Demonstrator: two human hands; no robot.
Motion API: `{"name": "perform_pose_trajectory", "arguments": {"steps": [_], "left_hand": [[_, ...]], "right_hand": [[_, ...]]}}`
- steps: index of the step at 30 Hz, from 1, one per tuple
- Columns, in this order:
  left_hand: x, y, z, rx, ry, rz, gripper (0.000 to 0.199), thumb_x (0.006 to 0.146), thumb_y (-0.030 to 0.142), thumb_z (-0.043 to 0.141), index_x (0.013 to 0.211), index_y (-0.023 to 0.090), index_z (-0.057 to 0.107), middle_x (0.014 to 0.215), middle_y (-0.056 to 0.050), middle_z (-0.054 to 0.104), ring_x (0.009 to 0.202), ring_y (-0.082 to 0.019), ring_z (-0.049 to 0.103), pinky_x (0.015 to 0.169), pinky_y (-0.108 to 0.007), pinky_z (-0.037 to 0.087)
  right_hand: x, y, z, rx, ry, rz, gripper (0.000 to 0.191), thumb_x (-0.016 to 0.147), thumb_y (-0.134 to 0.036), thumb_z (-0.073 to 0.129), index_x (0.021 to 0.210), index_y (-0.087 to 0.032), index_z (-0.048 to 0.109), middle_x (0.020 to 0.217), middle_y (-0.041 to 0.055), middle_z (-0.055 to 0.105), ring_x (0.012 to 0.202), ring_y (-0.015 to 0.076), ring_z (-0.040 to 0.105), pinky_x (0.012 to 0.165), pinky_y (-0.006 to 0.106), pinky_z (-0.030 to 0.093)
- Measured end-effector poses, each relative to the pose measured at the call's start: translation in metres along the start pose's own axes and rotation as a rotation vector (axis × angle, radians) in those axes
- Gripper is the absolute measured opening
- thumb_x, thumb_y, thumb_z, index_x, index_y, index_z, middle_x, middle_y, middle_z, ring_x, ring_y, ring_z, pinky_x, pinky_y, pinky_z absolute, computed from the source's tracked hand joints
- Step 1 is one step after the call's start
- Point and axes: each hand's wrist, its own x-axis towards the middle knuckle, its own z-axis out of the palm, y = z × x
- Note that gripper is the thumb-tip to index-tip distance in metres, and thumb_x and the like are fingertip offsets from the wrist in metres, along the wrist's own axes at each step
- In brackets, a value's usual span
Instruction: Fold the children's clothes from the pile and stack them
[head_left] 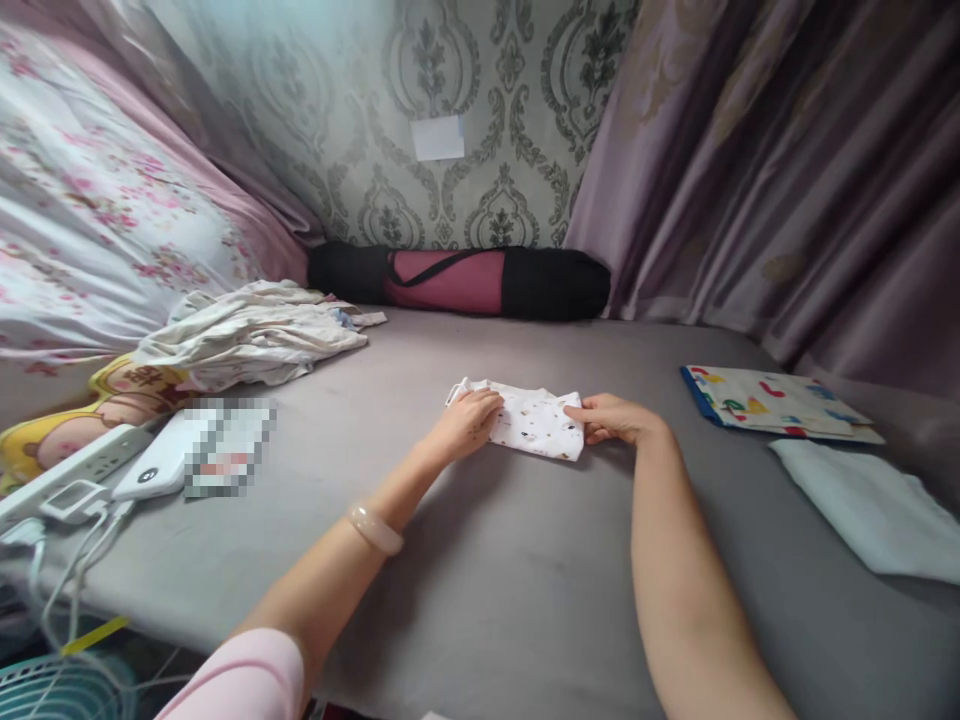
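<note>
A folded white cloth with small dark and brown prints (536, 422) lies on the grey bed sheet in front of me. It may be a small garment, but its kind is not plain. My left hand (472, 420) rests palm down on its left part, fingers stretched over the fabric. At the right end, my right hand (611, 418) pinches the cloth's edge, thumb on top and the other fingers partly hidden. A narrow loop or trim sticks out at the cloth's far left corner.
Rightward lie a folded colourful printed cloth (780, 402) and a pale folded cloth (870, 505). A heap of light clothes (262, 330), a power strip (97, 460) and a white power bank (169, 455) with cables are on the left. A black-and-pink long bag (450, 280) lies along the wall.
</note>
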Motion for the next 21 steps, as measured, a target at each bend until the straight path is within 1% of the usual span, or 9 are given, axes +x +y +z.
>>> {"name": "perform_pose_trajectory", "arguments": {"steps": [2, 5, 7, 10, 12, 15, 18, 21], "left_hand": [[0.010, 0.006, 0.010, 0.032, -0.039, -0.041, 0.035, 0.097, 0.025, 0.029, 0.117, 0.018, 0.057, 0.130, -0.011, 0.058, 0.129, -0.025, 0.047, 0.108, -0.045, 0.036], [0.020, 0.007, 0.023, 0.067, -0.083, -0.126, 0.037, 0.098, 0.028, 0.031, 0.123, 0.016, 0.054, 0.138, -0.013, 0.052, 0.135, -0.028, 0.040, 0.112, -0.050, 0.030], [0.022, 0.004, 0.031, 0.076, -0.096, -0.165, 0.039, 0.098, 0.031, 0.031, 0.127, 0.015, 0.052, 0.142, -0.014, 0.049, 0.138, -0.029, 0.036, 0.113, -0.052, 0.027], [0.022, -0.002, 0.040, 0.074, -0.088, -0.199, 0.043, 0.098, 0.035, 0.031, 0.133, 0.017, 0.048, 0.146, -0.013, 0.044, 0.141, -0.030, 0.030, 0.113, -0.055, 0.025], [0.021, -0.004, 0.042, 0.067, -0.085, -0.209, 0.045, 0.098, 0.037, 0.030, 0.136, 0.018, 0.046, 0.147, -0.012, 0.042, 0.142, -0.030, 0.028, 0.113, -0.056, 0.024], [0.020, -0.003, 0.042, 0.059, -0.107, -0.224, 0.047, 0.099, 0.039, 0.028, 0.137, 0.018, 0.044, 0.148, -0.011, 0.042, 0.143, -0.029, 0.026, 0.115, -0.055, 0.022], [0.020, 0.000, 0.039, 0.059, -0.127, -0.239, 0.049, 0.099, 0.039, 0.026, 0.138, 0.016, 0.043, 0.150, -0.011, 0.039, 0.143, -0.029, 0.024, 0.115, -0.054, 0.020], [0.020, 0.002, 0.038, 0.063, -0.126, -0.248, 0.050, 0.099, 0.039, 0.026, 0.139, 0.014, 0.042, 0.150, -0.013, 0.038, 0.144, -0.029, 0.023, 0.116, -0.053, 0.019]], "right_hand": [[-0.001, -0.001, 0.002, -0.029, -0.009, -0.025, 0.042, 0.068, -0.037, 0.082, 0.097, -0.012, 0.067, 0.090, 0.0108, 0.073, 0.068, 0.0139, 0.067, 0.056, 0.019, 0.054], [-0.003, -0.002, 0.005, -0.043, -0.047, -0.059, 0.054, 0.062, -0.032, 0.086, 0.107, -0.014, 0.063, 0.105, 0.0129, 0.071, 0.081, 0.0190, 0.069, 0.060, 0.022, 0.056], [-0.002, -0.002, 0.006, -0.024, -0.078, -0.078, 0.060, 0.059, -0.027, 0.087, 0.111, -0.015, 0.061, 0.109, 0.0136, 0.070, 0.084, 0.0213, 0.069, 0.060, 0.025, 0.057], [-0.002, 0.000, 0.008, 0.026, -0.123, -0.107, 0.062, 0.058, -0.023, 0.086, 0.114, -0.015, 0.060, 0.110, 0.0140, 0.069, 0.084, 0.0216, 0.069, 0.062, 0.027, 0.058], [-0.002, 0.001, 0.008, 0.065, -0.143, -0.128, 0.063, 0.059, -0.022, 0.084, 0.116, -0.015, 0.058, 0.110, 0.0144, 0.069, 0.083, 0.0209, 0.069, 0.064, 0.027, 0.058], [-0.004, 0.005, 0.006, 0.118, -0.149, -0.168, 0.065, 0.062, -0.023, 0.083, 0.120, -0.016, 0.054, 0.113, 0.0143, 0.068, 0.084, 0.0201, 0.069, 0.063, 0.026, 0.059], [-0.005, 0.008, 0.003, 0.144, -0.169, -0.203, 0.066, 0.064, -0.023, 0.082, 0.122, -0.017, 0.051, 0.114, 0.0131, 0.067, 0.085, 0.0191, 0.068, 0.064, 0.025, 0.058], [-0.005, 0.009, 0.003, 0.150, -0.176, -0.234, 0.064, 0.066, -0.024, 0.080, 0.122, -0.017, 0.051, 0.109, 0.0118, 0.069, 0.082, 0.0180, 0.068, 0.060, 0.022, 0.057]]}}
